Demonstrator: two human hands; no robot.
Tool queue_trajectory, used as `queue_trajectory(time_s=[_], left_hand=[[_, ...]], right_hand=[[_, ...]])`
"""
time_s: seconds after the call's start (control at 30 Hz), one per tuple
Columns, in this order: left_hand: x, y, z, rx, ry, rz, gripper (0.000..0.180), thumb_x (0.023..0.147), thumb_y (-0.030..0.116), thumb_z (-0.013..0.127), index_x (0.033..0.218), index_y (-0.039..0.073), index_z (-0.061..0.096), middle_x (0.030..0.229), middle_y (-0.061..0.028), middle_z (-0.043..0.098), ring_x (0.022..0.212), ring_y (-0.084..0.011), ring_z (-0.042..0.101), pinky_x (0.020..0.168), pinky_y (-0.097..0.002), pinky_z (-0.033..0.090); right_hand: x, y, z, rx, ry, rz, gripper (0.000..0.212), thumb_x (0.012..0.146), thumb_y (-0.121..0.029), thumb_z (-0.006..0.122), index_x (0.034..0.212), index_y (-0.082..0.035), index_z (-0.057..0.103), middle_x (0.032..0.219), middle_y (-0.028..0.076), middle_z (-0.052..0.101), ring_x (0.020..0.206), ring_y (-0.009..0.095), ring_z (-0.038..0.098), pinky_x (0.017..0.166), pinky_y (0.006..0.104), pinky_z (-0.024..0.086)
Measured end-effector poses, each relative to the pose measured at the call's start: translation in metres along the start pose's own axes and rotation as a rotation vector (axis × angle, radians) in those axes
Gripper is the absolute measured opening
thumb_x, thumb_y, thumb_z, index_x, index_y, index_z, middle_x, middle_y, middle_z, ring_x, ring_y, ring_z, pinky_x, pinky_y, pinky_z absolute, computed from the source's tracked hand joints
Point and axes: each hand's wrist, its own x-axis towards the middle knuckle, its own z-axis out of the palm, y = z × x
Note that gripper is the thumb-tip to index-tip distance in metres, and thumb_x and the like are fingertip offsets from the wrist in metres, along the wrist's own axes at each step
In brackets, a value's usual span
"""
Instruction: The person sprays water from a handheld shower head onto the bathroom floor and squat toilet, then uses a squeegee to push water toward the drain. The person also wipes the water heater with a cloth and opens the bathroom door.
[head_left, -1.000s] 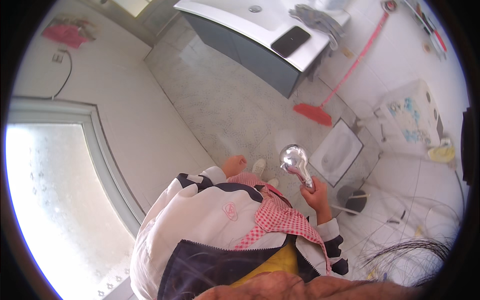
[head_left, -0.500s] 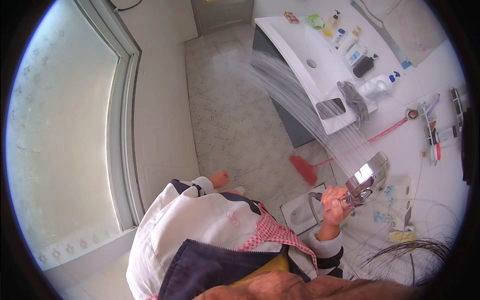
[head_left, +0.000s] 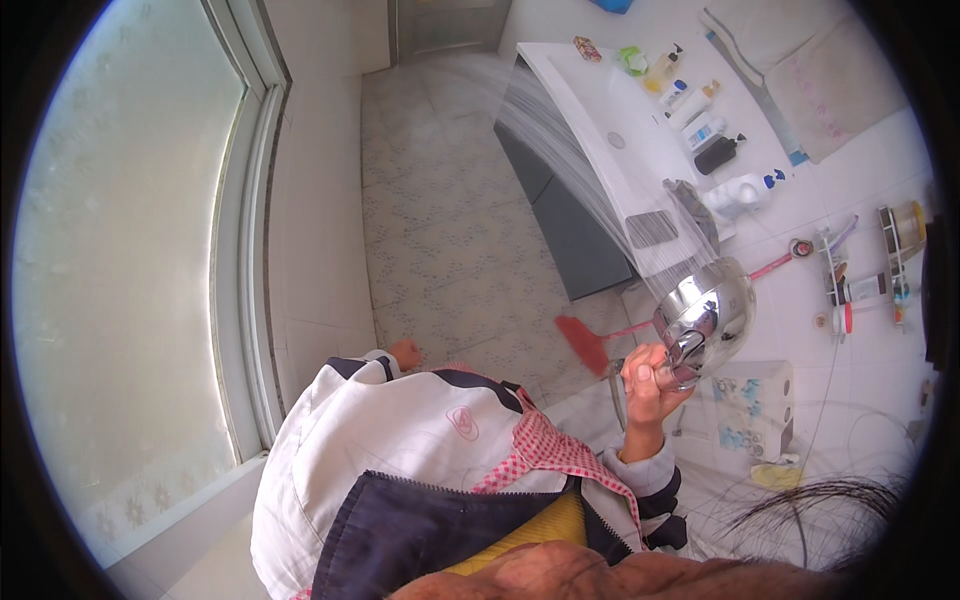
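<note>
A chrome shower head (head_left: 722, 305) is gripped by its handle in my right hand (head_left: 648, 392), with the fingers wrapped round it. Thin jets of water leave its face and fan out to the far left, past the front of the washbasin (head_left: 590, 95) and its dark grey cabinet (head_left: 575, 235). My left hand (head_left: 406, 355) hangs out beyond my white sleeve, small in view, with its fingers curled in and nothing visible in them. A grey cloth (head_left: 690, 208) lies on the near end of the basin, partly behind the spray.
Several bottles, one a black pump bottle (head_left: 718, 153), line the basin's back. A red broom (head_left: 582, 345) leans by the cabinet. Wall racks (head_left: 838, 265) hang at the right. A frosted window (head_left: 140, 270) fills the left. Patterned tiles (head_left: 440, 230) cover the floor.
My right hand has raised the shower head slightly away from me and to the left, turning it so more of its chrome back shows. My left hand has shifted slightly left. The view has shifted a little.
</note>
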Motion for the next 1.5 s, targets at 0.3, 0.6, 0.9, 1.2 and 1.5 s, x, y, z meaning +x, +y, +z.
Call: queue_trajectory(time_s=[0.3,0.6,0.9,1.2,1.5], left_hand=[[0.003,0.007,-0.01,-0.001,-0.022,-0.058,0.019,0.074,0.017,0.063,0.082,0.0,0.066,0.071,-0.0135,0.068,0.064,-0.023,0.067,0.064,-0.0363,0.054],[0.011,0.007,-0.006,-0.031,0.067,-0.028,0.016,0.073,0.016,0.061,0.077,0.001,0.067,0.069,-0.0133,0.068,0.061,-0.0218,0.066,0.062,-0.0352,0.053],[0.007,0.002,-0.02,0.06,0.026,0.064,0.02,0.071,0.022,0.062,0.072,0.003,0.069,0.067,-0.0142,0.066,0.055,-0.0256,0.064,0.057,-0.038,0.052],[-0.002,-0.009,-0.019,0.058,0.053,0.005,0.017,0.07,0.016,0.063,0.076,0.001,0.068,0.07,-0.014,0.068,0.065,-0.0244,0.067,0.065,-0.0369,0.053],[0.001,-0.017,-0.019,-0.008,0.063,0.02,0.014,0.071,0.013,0.059,0.072,0.0,0.066,0.064,-0.0121,0.066,0.058,-0.0219,0.064,0.058,-0.0364,0.051]], right_hand=[[-0.009,0.002,0.0,-0.011,0.08,0.026,0.02,0.08,-0.006,0.057,0.073,-0.005,0.039,0.056,0.002,0.04,0.043,0.01,0.036,0.039,0.0232,0.033],[-0.026,0.008,-0.002,0.005,0.094,0.047,0.02,0.08,-0.008,0.059,0.076,-0.005,0.04,0.056,0.002,0.041,0.043,0.01,0.038,0.04,0.0242,0.034],[-0.03,0.004,0.007,0.013,0.031,0.056,0.02,0.081,-0.005,0.057,0.075,-0.006,0.038,0.056,0.001,0.04,0.042,0.01,0.037,0.04,0.0243,0.034],[-0.032,0.01,0.02,0.054,0.044,0.092,0.022,0.081,-0.001,0.054,0.07,-0.007,0.036,0.057,0.001,0.038,0.042,0.009,0.037,0.038,0.024,0.033],[-0.03,0.016,0.022,0.126,-0.022,0.248,0.013,0.081,-0.002,0.054,0.075,-0.003,0.044,0.055,0.002,0.043,0.043,0.009,0.038,0.039,0.0241,0.032]])
